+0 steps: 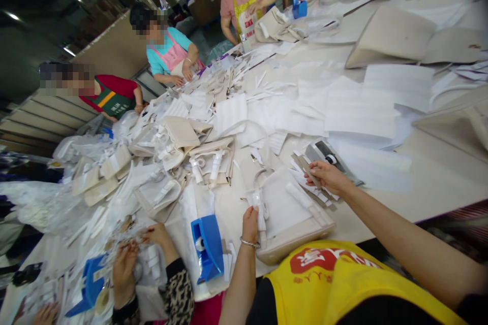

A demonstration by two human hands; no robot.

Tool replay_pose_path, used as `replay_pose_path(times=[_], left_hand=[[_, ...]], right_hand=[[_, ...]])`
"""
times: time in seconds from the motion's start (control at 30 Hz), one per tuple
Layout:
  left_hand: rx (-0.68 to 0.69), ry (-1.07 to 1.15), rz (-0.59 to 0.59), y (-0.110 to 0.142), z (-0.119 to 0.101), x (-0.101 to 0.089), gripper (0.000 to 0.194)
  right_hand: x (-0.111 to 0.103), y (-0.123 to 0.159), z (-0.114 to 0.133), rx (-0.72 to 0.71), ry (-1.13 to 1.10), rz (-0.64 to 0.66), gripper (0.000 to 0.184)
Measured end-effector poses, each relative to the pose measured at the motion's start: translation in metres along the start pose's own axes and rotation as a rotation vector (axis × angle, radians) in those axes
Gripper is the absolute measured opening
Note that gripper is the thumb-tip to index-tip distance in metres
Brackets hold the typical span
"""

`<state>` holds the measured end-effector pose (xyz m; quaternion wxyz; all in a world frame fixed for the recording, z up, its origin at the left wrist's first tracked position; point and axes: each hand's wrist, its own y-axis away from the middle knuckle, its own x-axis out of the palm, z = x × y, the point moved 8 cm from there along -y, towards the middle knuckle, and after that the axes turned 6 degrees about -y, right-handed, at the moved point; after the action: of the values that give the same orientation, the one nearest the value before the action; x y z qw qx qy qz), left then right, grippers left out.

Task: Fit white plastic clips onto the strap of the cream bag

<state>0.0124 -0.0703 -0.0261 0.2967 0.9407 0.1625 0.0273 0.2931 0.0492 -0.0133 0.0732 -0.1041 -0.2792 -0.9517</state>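
Note:
A cream handbag (pixel 290 213) lies flat on the white table (pixel 438 183) just in front of me, its strap wrapped in white paper. My left hand (pixel 250 223), with a bracelet on the wrist, pinches the wrapped strap end at the bag's left side. My right hand (pixel 326 175) reaches forward and closes on a thin brown card strip (pixel 307 168) from a small pile of strips and paper beside the bag. A grey tape dispenser (pixel 328 155) lies just beyond that hand.
A blue tape dispenser (pixel 208 246) stands left of my arm. A neighbour's hands (pixel 125 264) work on wrapped pieces at the lower left. Piles of cream bags (pixel 183 147) and white paper sheets (pixel 354 106) cover the table. Three other people work along the far left side.

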Motion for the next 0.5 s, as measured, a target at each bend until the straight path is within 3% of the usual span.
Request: replay_pose_path(times=[0.1, 0.33, 0.5], left_hand=[[-0.008, 0.019, -0.006, 0.000, 0.001, -0.001, 0.029], [-0.025, 0.045, 0.009, -0.002, 0.002, 0.000, 0.029], [-0.046, 0.049, 0.014, -0.004, 0.005, 0.000, 0.029]], right_hand=[[0.006, 0.007, 0.004, 0.051, -0.146, 0.018, 0.021], [-0.012, 0.027, 0.006, -0.009, -0.001, -0.030, 0.047], [-0.047, 0.047, -0.011, -0.071, 0.329, -0.090, 0.028]])
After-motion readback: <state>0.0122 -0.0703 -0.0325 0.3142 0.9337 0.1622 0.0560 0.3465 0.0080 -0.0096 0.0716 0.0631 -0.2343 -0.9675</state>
